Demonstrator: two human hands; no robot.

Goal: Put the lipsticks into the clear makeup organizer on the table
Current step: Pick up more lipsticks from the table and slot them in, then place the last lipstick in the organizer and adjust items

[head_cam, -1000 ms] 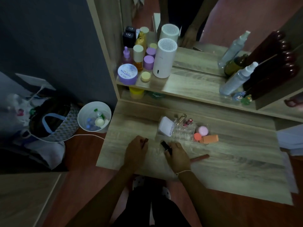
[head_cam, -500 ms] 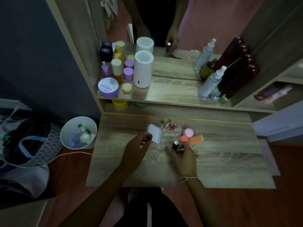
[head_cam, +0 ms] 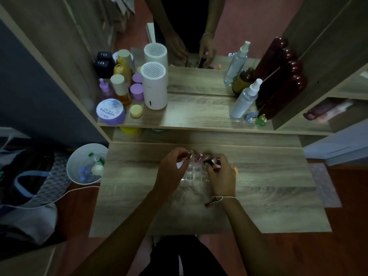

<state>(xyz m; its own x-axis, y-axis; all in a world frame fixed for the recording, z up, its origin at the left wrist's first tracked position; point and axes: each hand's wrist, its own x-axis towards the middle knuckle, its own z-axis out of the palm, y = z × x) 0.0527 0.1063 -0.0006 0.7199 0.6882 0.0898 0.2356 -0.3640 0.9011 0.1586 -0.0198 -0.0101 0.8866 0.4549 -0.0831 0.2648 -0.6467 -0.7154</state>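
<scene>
- One wooden table [head_cam: 258,196] with one raised shelf [head_cam: 199,114] behind it and a mirror [head_cam: 189,26] above the shelf.
- One white bin [head_cam: 77,166] on the floor left of the table, with small bottles inside.
- One white humidifier [head_cam: 153,86] on the shelf; its reflection stands behind it.
- One dark red rack [head_cam: 282,80] leaning at the shelf's right end.
- Two spray bottles: one clear one [head_cam: 244,100] on the shelf, the other being its reflection.
- One purple jar [head_cam: 110,112] at the shelf's left front, among a cluster of smaller bottles too crowded to count.
- Two hands over the table's middle. The left hand [head_cam: 171,168] pinches a thin lipstick [head_cam: 191,153] at the organizer's back left. The right hand [head_cam: 222,174] pinches a dark lipstick [head_cam: 211,161] over the organizer's back right.
- One clear organizer [head_cam: 196,172] between the hands, on the table, a grid of small cells; a red-capped lipstick [head_cam: 199,156] stands in a back cell.
- One more lipstick [head_cam: 209,203] lies flat on the table beside the right wrist, outside the organizer.
- Four lipsticks in view altogether.
</scene>
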